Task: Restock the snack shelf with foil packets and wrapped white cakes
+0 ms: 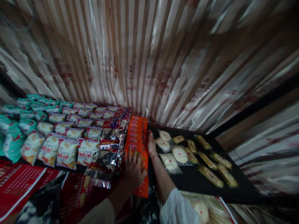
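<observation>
A tall orange packet strip [137, 130] with repeated oval logos lies on the shelf, with its front end at the edge. My left hand [134, 169] rests flat on its near part, fingers spread. Against the strip's right edge is my right hand [151, 144], its fingers stretched along the side; their tips are partly hidden. Just left of the strip, shiny dark red and silver packets [111, 133] stand in overlapping rows. To the right of my right hand lie clear-wrapped round white cakes [180, 154].
Several white snack bags [67, 152] and teal bags [14, 141] fill the shelf's left side. Long yellowish wrapped packs [211, 176] lie on the black shelf [191, 180] to the right. Below are a red crate [21, 183] and more wrapped cakes [202, 210]. Printed plastic sheeting [140, 56] hangs behind.
</observation>
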Available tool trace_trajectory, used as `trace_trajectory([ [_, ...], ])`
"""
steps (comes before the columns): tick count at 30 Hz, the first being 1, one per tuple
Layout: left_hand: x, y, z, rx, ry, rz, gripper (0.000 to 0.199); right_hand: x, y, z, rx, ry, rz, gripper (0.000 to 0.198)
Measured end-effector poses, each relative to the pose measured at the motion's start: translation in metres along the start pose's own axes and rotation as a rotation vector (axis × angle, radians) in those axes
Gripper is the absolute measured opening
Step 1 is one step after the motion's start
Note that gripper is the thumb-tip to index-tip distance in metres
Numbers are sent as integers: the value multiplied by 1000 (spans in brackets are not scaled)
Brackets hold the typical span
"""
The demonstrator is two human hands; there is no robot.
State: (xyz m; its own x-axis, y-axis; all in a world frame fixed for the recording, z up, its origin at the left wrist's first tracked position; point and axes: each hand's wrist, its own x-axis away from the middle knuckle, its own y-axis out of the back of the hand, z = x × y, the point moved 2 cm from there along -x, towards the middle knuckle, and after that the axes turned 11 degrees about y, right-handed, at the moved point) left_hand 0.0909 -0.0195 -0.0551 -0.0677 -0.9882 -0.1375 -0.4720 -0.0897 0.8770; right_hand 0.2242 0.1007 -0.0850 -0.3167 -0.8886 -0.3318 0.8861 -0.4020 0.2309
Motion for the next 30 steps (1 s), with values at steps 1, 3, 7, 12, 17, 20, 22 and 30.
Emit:
trace_trajectory([
  [1,-1,2,0,9,11,17,63,0,-1,1,-35,-32,-4,78],
  [3,-3,6,2,29,14,53,64,1,-4,5,-101,-101,-8,80],
  [7,-6,12,7,43,9,80,68,2,-8,13,-109,-131,-18,83],
  [12,-7,10,11,34,0,29,65,3,-12,18,65,-49,31,73],
  [17,-5,4,10,24,15,-47,63,-3,-25,30,479,187,89,52],
  [20,-5,1,11,-10,-15,-69,66,-9,-49,41,631,407,303,46],
  [22,-5,-1,12,-39,-33,-61,66,-15,-66,46,693,468,471,47],
  [30,-6,-9,13,-72,-23,-59,62,-39,-80,50,966,364,668,49],
])
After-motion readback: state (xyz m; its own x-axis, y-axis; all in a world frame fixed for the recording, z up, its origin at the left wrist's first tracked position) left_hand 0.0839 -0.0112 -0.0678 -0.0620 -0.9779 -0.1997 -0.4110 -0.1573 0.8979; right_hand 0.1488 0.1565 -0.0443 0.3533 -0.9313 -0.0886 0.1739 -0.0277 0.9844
